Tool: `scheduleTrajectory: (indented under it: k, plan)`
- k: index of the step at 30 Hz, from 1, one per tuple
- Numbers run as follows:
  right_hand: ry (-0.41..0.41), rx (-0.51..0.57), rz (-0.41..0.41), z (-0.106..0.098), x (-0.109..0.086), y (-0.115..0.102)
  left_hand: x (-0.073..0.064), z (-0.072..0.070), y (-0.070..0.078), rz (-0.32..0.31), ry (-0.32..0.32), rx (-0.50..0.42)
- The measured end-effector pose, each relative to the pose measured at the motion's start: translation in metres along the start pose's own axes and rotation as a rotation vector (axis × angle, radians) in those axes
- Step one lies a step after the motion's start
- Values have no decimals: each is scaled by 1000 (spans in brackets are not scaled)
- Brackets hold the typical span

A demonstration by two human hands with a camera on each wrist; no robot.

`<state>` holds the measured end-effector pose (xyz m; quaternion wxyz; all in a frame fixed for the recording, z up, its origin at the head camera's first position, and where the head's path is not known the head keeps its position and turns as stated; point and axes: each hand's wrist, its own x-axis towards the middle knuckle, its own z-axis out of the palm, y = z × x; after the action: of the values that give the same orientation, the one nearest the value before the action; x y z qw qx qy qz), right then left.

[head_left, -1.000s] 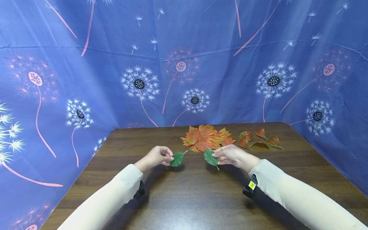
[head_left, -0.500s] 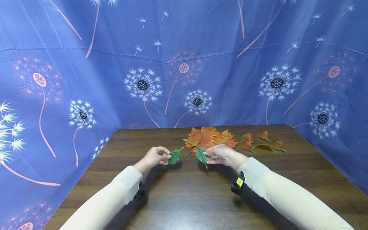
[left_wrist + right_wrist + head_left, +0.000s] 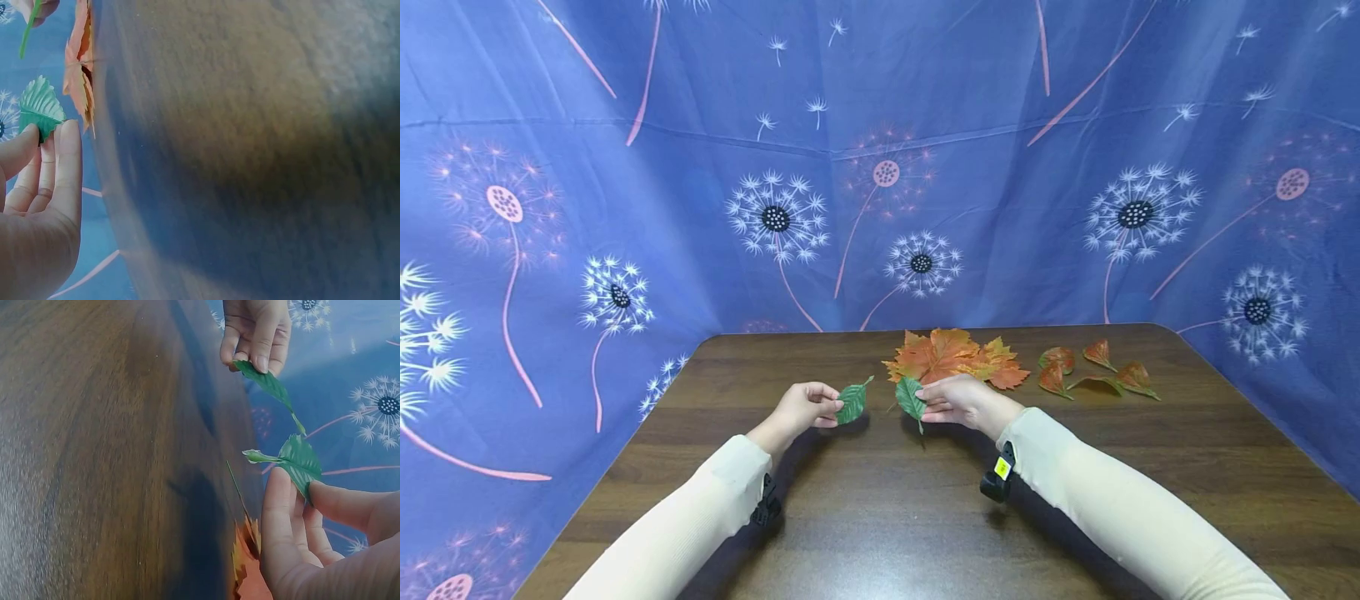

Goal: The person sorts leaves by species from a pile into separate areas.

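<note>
My left hand (image 3: 803, 410) pinches a green leaf (image 3: 852, 403) between thumb and fingertips, its stem pointing right and up. Opposite it, my right hand (image 3: 964, 401) pinches a second green leaf (image 3: 910, 397), whose stem hangs down. Both leaves are held above the table, with a small gap between them. In the right wrist view, the right hand's leaf (image 3: 301, 461) shows its pale-tipped stem, and the other leaf (image 3: 267, 386) hangs from the left hand's fingers. Orange maple leaves (image 3: 951, 354) lie just behind the right hand, which hides part of them.
Several small red-green leaves (image 3: 1097, 371) lie at the back right of the brown wooden table (image 3: 865, 517). A blue curtain (image 3: 685, 183) with dandelion prints hangs behind the table and along its sides.
My right hand has moved left with its green leaf, closing on the left hand's leaf. The left hand has barely moved while its leaf tilted up slightly. The view has shifted a little.
</note>
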<state>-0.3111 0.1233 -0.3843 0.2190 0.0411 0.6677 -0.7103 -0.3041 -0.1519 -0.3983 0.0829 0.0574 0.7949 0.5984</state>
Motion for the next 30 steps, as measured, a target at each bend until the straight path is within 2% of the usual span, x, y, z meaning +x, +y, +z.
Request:
scheduleTrajectory:
  k: [8,15,23,30]
  plan:
    - [-1,22,13,4,1,-4,1,-3,-1,-1,-2,-7]
    - [-1,25,20,7,3,-3,-1,-4,-9,-21,-4,-37]
    - [-12,45,15,15,4,-8,1,-6,-9,-51,32,-99]
    - [14,55,-8,33,11,-15,3,-8,-7,-87,59,-135]
